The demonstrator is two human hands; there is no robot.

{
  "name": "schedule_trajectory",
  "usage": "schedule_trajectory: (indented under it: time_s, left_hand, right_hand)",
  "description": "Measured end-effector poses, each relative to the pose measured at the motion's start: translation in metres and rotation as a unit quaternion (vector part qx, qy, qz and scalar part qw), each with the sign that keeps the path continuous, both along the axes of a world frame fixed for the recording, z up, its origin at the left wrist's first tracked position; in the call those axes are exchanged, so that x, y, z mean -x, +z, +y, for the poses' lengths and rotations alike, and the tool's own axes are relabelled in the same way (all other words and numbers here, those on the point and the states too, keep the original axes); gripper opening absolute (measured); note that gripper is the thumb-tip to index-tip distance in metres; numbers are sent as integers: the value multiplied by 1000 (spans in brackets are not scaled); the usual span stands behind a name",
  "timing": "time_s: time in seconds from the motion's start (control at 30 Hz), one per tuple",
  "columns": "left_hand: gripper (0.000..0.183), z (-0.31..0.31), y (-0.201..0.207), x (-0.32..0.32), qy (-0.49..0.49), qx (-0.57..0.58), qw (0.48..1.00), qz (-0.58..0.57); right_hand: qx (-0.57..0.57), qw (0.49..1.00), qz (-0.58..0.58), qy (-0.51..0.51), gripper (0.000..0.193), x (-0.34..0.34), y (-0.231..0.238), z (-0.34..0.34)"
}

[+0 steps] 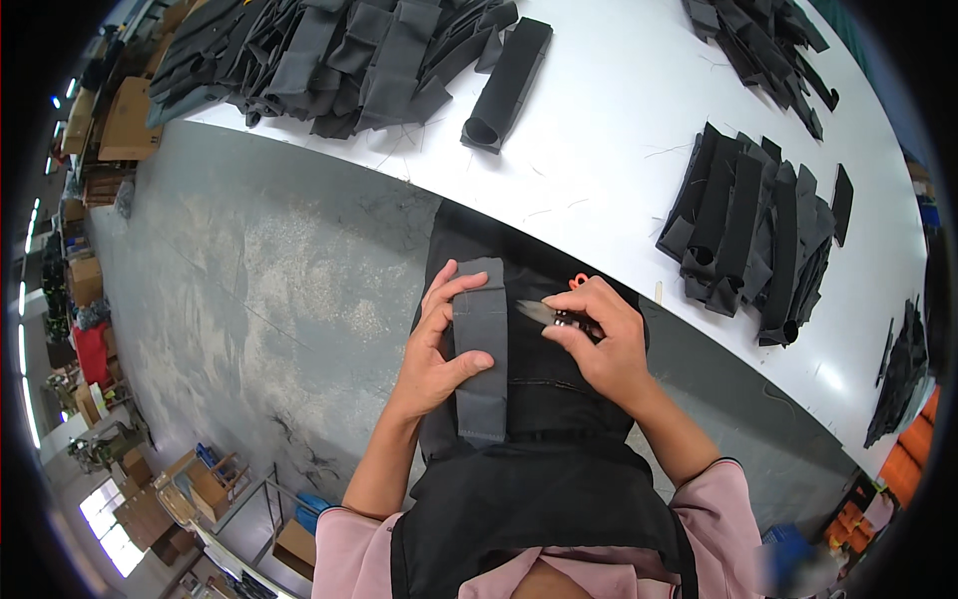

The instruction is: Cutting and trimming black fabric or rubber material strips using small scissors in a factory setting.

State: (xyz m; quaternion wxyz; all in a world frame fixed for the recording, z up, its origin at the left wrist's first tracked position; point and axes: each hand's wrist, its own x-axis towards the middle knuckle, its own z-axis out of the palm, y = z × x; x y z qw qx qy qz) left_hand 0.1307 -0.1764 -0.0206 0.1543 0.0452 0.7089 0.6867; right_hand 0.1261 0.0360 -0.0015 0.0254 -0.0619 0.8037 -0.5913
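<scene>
A dark grey strip of fabric (481, 334) hangs upright in front of my black apron, with a line of stitching near its lower end. My left hand (444, 339) grips it from the left side, fingers bent over its upper part and thumb lying on its face. To the right of the strip, my right hand (606, 334) is closed around a small pair of thread snips (539, 312). The snips' pale blades point left toward the strip and stay a little apart from it. An orange ring (579, 282) shows above my right index finger.
Beyond my lap stands a white table (599, 140). A large heap of dark fabric strips (339, 60) lies at its far left, beside one folded strip (507, 85). More strips (748, 230) are piled at the right. Cardboard boxes (130, 120) line the left side.
</scene>
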Motion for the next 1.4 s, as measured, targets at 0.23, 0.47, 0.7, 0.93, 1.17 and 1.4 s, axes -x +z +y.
schedule_trajectory:
  time_s: [0.23,0.47,0.7,0.93,1.17,1.4]
  left_hand:
    - [46,-1,6,3,-19,10,1000,-1]
    - [47,-2,7,4,-52,37,997,34]
    - [17,8,6,18,160,1,983,-93]
    - [40,25,17,55,209,25,939,-272]
    - [23,15,-11,22,177,-197,954,-137]
    - [16,14,10,10,74,-72,983,-153]
  right_hand:
    - [-15,1000,-5,15,24,3,3,-3]
    - [-94,988,2,122,22,21,14,-10]
    - [59,995,-82,-13,31,13,-3,-16]
    - [-127,973,148,126,49,-17,13,-35]
    - [104,991,-78,-11,17,19,-3,-34]
    - [333,862,-383,-14,19,26,-5,-34]
